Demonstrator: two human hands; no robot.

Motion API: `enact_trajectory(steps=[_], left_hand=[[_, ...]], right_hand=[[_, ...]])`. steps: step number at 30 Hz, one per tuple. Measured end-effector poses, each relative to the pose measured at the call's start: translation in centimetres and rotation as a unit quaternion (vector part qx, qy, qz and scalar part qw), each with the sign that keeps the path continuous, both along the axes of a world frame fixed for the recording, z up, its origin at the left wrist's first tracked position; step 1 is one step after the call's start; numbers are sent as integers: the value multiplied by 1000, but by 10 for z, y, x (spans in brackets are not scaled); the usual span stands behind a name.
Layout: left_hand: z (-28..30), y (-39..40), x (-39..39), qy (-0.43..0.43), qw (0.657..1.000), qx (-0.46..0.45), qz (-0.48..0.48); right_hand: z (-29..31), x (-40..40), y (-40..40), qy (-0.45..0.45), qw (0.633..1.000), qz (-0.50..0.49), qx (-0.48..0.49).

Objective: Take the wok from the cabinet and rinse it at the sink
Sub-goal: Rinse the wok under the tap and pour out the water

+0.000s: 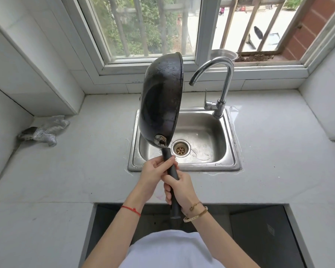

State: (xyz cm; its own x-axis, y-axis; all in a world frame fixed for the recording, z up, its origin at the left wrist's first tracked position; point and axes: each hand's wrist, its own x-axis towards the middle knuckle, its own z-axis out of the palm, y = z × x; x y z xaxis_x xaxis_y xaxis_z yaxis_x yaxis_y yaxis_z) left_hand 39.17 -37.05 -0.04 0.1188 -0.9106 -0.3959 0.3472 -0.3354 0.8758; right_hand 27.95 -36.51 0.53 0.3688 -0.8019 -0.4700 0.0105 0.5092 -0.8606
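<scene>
A black wok (161, 99) is tipped up on its side over the left part of the steel sink (207, 132); its dark, wet underside faces me and its opening faces right. Both hands grip its long black handle (172, 182). My left hand (155, 171) holds the handle close to the wok, and my right hand (179, 190) holds it lower down. The curved chrome faucet (219, 82) stands at the back right of the sink, and no water runs from its spout. The drain (180, 149) lies just right of the handle's base.
A grey rag (45, 130) lies crumpled on the white counter at the left wall. A metal bowl (223, 54) sits on the window sill behind the faucet. Below the counter's front edge is an open dark cabinet space (259, 229).
</scene>
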Motion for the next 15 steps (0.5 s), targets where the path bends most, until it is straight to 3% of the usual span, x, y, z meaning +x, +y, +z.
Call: enact_trajectory(steps=[15], left_hand=[[-1, 6, -12, -30, 999, 19, 14]], right_hand=[[-2, -14, 5, 21, 999, 28, -17]])
